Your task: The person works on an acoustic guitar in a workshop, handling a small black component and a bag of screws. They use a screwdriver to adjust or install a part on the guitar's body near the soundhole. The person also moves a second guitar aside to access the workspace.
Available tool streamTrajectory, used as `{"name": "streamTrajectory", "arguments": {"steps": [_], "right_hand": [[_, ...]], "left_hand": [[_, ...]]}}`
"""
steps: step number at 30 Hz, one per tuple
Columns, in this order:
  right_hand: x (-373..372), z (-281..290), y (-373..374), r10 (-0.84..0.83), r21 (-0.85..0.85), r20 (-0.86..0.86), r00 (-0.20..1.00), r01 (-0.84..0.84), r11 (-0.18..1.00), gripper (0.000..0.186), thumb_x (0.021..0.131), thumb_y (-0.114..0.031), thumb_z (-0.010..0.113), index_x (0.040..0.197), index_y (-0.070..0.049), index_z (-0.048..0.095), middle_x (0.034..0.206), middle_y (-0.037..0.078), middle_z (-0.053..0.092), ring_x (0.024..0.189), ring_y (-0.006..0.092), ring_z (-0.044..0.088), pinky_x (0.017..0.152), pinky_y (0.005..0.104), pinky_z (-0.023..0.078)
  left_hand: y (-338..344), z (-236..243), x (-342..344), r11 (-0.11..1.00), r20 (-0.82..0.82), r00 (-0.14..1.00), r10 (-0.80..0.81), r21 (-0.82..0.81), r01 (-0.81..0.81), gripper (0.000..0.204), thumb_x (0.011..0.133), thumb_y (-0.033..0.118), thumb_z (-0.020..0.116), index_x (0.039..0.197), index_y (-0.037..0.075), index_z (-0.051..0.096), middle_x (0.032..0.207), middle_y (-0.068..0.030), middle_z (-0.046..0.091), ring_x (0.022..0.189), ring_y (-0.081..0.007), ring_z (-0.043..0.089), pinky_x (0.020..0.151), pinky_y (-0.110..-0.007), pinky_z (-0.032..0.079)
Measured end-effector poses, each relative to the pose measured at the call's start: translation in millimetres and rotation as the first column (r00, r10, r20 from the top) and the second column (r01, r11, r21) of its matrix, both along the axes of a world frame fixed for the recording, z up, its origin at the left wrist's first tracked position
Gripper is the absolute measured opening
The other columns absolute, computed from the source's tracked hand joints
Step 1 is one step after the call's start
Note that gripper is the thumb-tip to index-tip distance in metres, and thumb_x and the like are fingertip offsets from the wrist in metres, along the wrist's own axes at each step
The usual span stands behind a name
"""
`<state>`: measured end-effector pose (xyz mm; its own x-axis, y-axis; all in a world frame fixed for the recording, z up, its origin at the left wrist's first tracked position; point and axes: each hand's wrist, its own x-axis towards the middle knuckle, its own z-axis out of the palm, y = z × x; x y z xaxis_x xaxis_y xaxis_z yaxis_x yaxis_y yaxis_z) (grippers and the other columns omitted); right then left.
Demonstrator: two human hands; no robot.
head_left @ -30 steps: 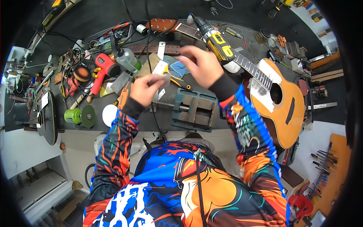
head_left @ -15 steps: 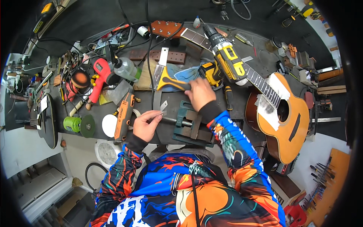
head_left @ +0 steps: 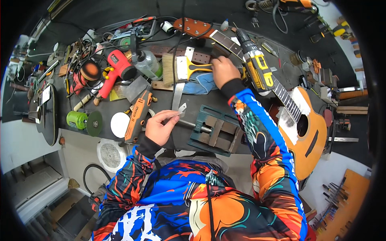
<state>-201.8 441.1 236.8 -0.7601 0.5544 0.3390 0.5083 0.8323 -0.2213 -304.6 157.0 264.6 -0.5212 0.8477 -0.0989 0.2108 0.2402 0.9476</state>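
Note:
My right hand (head_left: 225, 71) is closed around the handle end of a wide paintbrush (head_left: 194, 69) with a yellow and black handle. Its pale bristles point left, above a steel ruler (head_left: 177, 96) and a blue cloth (head_left: 198, 83). Between the thumb and fingers of my left hand (head_left: 160, 127) is a small, flat metal plate (head_left: 182, 108) with a hole near its tip. Just right of that hand lies a green drill-press vise (head_left: 215, 129), its screw pointing toward the hand. An orange power tool (head_left: 138, 116) rests to the left.
A yellow cordless drill (head_left: 257, 66) stands beyond my right hand, beside an acoustic guitar (head_left: 315, 130). Left are a red heat gun (head_left: 118, 68), a clear spray bottle (head_left: 148, 64) and a green grinder (head_left: 84, 121). Black cables cross the bench.
My right hand has lifted the paintbrush and swung it level, with its bristles now showing at the left. The left hand keeps its pinch on the metal plate; the view has shifted slightly.

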Motion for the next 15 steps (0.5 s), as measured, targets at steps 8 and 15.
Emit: {"name": "streamTrajectory", "arguments": {"steps": [8, 15], "right_hand": [[-9, 2, -3, -0.174, -0.015, 0.317, 0.932, 0.189, 0.982, 0.017, 0.089, -0.014, 0.051, 0.095, -0.009, 0.067, 0.095, 0.013, 0.063, 0.084, 0.0337, 0.069, 0.071, 0.0459, 0.056], [-43, 5, 17, -0.119, 0.016, 0.594, 0.796, 0.136, 0.991, 0.023, 0.089, -0.015, 0.051, 0.092, -0.01, 0.073, 0.091, 0.014, 0.071, 0.084, 0.0346, 0.07, 0.072, 0.0461, 0.057]], "left_hand": [[-20, -6, -4, 0.998, 0.054, 0.997, 0.06, 0.032, -0.062, 0.017, 0.087, 0.008, 0.069, 0.101, 0.0, 0.071, 0.101, -0.0111, 0.07, 0.091, -0.0177, 0.066, 0.081, -0.028, 0.051], [-28, 2, -11, 0.997, 0.095, 0.994, 0.051, 0.047, -0.056, 0.016, 0.088, 0.009, 0.068, 0.101, 0.001, 0.071, 0.098, -0.0109, 0.07, 0.09, -0.0186, 0.066, 0.08, -0.029, 0.051]]}}
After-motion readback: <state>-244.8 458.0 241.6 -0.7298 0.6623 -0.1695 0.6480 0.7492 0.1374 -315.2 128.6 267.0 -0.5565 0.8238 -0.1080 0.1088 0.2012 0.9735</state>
